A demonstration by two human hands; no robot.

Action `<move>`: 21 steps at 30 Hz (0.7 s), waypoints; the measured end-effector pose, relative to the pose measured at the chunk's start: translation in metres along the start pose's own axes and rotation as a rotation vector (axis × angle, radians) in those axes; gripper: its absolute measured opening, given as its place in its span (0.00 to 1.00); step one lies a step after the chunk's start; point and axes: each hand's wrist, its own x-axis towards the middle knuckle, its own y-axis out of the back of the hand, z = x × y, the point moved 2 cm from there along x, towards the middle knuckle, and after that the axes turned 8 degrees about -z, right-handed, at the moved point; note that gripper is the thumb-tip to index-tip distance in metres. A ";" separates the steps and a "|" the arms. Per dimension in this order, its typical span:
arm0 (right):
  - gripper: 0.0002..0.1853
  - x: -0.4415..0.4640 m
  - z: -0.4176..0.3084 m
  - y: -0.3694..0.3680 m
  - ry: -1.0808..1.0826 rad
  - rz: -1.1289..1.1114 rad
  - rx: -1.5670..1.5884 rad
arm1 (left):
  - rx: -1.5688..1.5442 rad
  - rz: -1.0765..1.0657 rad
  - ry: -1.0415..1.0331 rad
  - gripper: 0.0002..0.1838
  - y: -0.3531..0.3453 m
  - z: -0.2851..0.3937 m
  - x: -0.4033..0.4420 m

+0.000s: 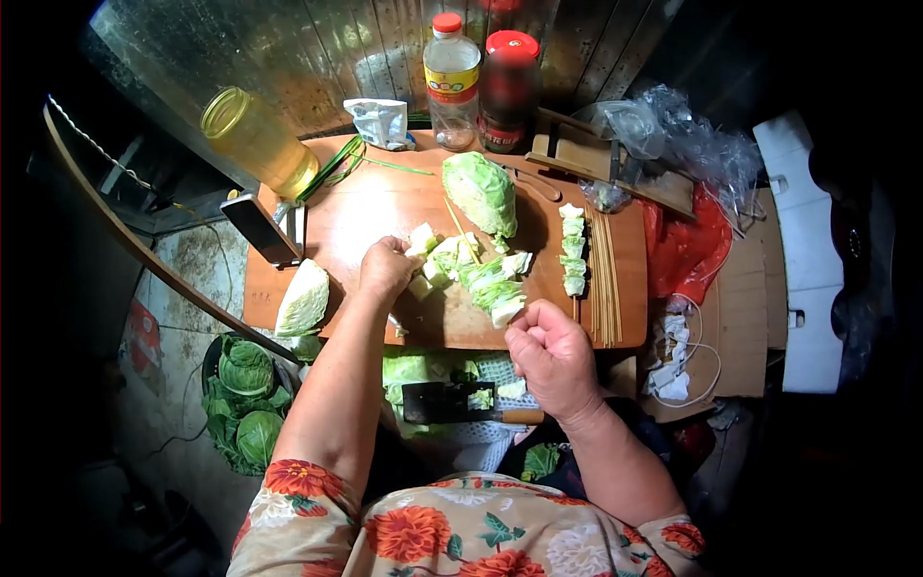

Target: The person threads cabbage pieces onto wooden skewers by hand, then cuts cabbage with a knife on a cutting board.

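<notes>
My right hand (553, 354) is closed at the near end of a cabbage skewer (488, 281), a thin stick threaded with pale green leaf pieces. The bare tip of the stick points up and away to the left. With fingertips pressed together, my left hand (386, 269) pinches a cut cabbage piece (420, 238) at the edge of a small pile of loose pieces (437, 269). Beyond the pile lies a large cabbage chunk (481, 192). A cabbage wedge (304, 298) rests at the board's left edge. On the right, a finished-looking cabbage skewer (573, 252) lies beside several bare sticks (604, 279).
The wooden board (336, 207) holds a leaning phone (261, 229), a jar of yellow liquid (260, 144) and bottles (452, 87) at the back. A cleaver (449, 403) lies below the near edge. Whole cabbages (246, 367) fill a container at lower left.
</notes>
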 end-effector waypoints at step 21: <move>0.04 -0.006 -0.004 0.003 -0.001 -0.006 0.002 | -0.427 -0.190 0.053 0.09 0.009 0.045 -0.012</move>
